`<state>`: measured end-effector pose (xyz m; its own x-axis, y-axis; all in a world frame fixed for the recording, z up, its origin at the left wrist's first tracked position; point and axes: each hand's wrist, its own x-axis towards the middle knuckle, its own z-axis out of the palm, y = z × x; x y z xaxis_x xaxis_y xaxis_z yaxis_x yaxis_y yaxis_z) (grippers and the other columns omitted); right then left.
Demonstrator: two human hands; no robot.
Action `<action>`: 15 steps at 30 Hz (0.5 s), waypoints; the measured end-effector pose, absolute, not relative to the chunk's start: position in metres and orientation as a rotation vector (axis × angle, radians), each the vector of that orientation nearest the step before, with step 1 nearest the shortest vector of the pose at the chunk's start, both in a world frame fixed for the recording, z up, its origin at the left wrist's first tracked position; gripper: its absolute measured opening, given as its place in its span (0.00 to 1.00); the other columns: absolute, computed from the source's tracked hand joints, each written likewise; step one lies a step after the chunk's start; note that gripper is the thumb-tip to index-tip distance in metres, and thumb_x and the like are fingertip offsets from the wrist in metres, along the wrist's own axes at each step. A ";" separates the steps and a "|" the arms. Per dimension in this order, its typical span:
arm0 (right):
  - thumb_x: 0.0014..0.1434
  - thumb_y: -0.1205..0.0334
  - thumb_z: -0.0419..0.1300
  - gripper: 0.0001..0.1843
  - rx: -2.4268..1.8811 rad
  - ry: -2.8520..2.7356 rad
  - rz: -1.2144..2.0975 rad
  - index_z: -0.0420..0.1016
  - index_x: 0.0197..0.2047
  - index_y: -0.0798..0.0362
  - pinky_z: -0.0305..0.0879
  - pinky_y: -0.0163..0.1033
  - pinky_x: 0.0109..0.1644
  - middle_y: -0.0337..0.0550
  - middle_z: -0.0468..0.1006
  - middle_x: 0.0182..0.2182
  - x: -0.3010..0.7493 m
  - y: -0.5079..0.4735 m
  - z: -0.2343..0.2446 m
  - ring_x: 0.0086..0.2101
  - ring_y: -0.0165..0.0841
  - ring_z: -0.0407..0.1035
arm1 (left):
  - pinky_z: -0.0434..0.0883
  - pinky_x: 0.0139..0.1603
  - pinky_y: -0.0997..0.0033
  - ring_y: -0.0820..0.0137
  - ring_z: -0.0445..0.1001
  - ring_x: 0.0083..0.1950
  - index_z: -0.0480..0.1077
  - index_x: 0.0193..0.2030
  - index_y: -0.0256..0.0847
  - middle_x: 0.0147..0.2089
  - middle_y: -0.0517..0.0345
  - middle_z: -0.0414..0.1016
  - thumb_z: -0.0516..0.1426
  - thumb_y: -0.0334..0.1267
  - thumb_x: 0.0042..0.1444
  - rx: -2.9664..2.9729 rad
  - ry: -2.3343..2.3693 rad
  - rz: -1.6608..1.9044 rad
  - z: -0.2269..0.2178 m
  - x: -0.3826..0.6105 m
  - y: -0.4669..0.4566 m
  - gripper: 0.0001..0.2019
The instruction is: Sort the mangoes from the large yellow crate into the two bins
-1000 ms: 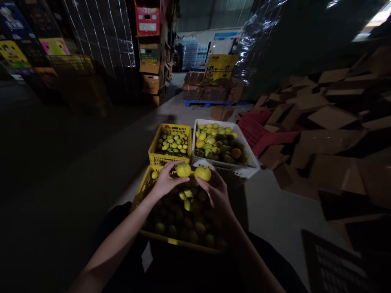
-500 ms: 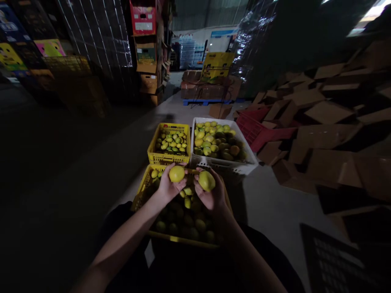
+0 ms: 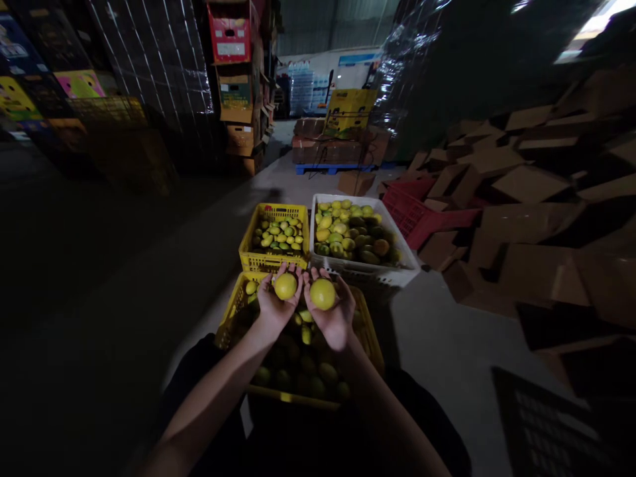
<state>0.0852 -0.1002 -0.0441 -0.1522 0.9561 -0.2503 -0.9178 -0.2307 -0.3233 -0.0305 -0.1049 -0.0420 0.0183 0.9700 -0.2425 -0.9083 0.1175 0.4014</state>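
My left hand (image 3: pixel 274 306) is turned palm up with its fingers curled around a yellow lemon (image 3: pixel 285 286). Beside it, my right hand (image 3: pixel 334 321) cups a second lemon (image 3: pixel 322 293), also palm up. Both hands are over a large yellow crate (image 3: pixel 229 311), which holds many lemons, the nearer ones in shadow. Beyond it stand a smaller yellow crate (image 3: pixel 248 260) on the left and a white crate (image 3: pixel 368 266) on the right. Each of these contains yellow and greenish lemons.
A red crate (image 3: pixel 410 212) lies among piled cardboard boxes (image 3: pixel 527 228) on the right. Stacked cartons (image 3: pixel 238 99) rise at the back left. A blue pallet (image 3: pixel 332 169) bears boxes farther back. At the lower right is a dark slatted crate (image 3: pixel 541 424).
My right hand has moved left, closer to my left hand, and its lemon has turned to show a rounder end. The left hand still holds its lemon, almost in place.
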 end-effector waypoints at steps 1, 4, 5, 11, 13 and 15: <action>0.53 0.56 0.56 0.10 -0.476 -0.116 1.746 0.76 0.33 0.51 0.72 0.39 0.46 0.41 0.82 0.36 0.085 -0.100 -0.045 0.40 0.33 0.75 | 0.70 0.55 0.64 0.65 0.70 0.57 0.73 0.43 0.40 0.46 0.50 0.77 0.47 0.41 0.57 0.177 0.555 1.467 -0.043 -0.031 -0.105 0.17; 0.51 0.55 0.58 0.10 -0.528 -0.183 1.753 0.76 0.31 0.50 0.71 0.37 0.46 0.40 0.82 0.35 0.086 -0.100 -0.048 0.40 0.33 0.75 | 0.69 0.56 0.64 0.65 0.69 0.58 0.73 0.46 0.39 0.47 0.51 0.77 0.46 0.41 0.57 0.197 0.570 1.473 -0.045 -0.035 -0.105 0.18; 0.50 0.54 0.59 0.10 -0.547 -0.214 1.750 0.76 0.31 0.50 0.71 0.38 0.45 0.40 0.82 0.35 0.087 -0.100 -0.049 0.40 0.33 0.75 | 0.69 0.57 0.65 0.66 0.68 0.59 0.73 0.46 0.39 0.47 0.51 0.77 0.45 0.40 0.57 0.192 0.554 1.477 -0.045 -0.037 -0.105 0.18; 0.49 0.57 0.59 0.09 -0.636 -0.203 1.701 0.76 0.32 0.51 0.73 0.37 0.40 0.40 0.82 0.33 0.100 -0.100 -0.054 0.38 0.33 0.76 | 0.68 0.56 0.65 0.65 0.68 0.59 0.75 0.37 0.46 0.45 0.57 0.79 0.50 0.42 0.55 0.289 0.632 1.468 -0.040 -0.054 -0.106 0.13; 0.49 0.59 0.58 0.08 -0.654 -0.124 1.697 0.75 0.32 0.51 0.73 0.37 0.38 0.39 0.82 0.31 0.108 -0.098 -0.053 0.36 0.33 0.76 | 0.70 0.53 0.62 0.62 0.71 0.55 0.74 0.33 0.45 0.42 0.54 0.79 0.51 0.45 0.54 0.458 0.802 1.307 -0.045 -0.057 -0.110 0.13; 0.49 0.60 0.57 0.08 -0.669 -0.042 1.680 0.75 0.32 0.51 0.73 0.37 0.36 0.39 0.82 0.28 0.117 -0.097 -0.052 0.34 0.33 0.76 | 0.71 0.49 0.57 0.58 0.74 0.47 0.74 0.29 0.42 0.35 0.51 0.79 0.53 0.47 0.52 0.665 0.979 1.092 -0.057 -0.054 -0.120 0.13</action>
<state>0.1174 -0.0973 -0.0518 -0.0664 0.9133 -0.4018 -0.8919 -0.2349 -0.3865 -0.0539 -0.1200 -0.0568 0.1375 0.9387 -0.3162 -0.4164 0.3444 0.8414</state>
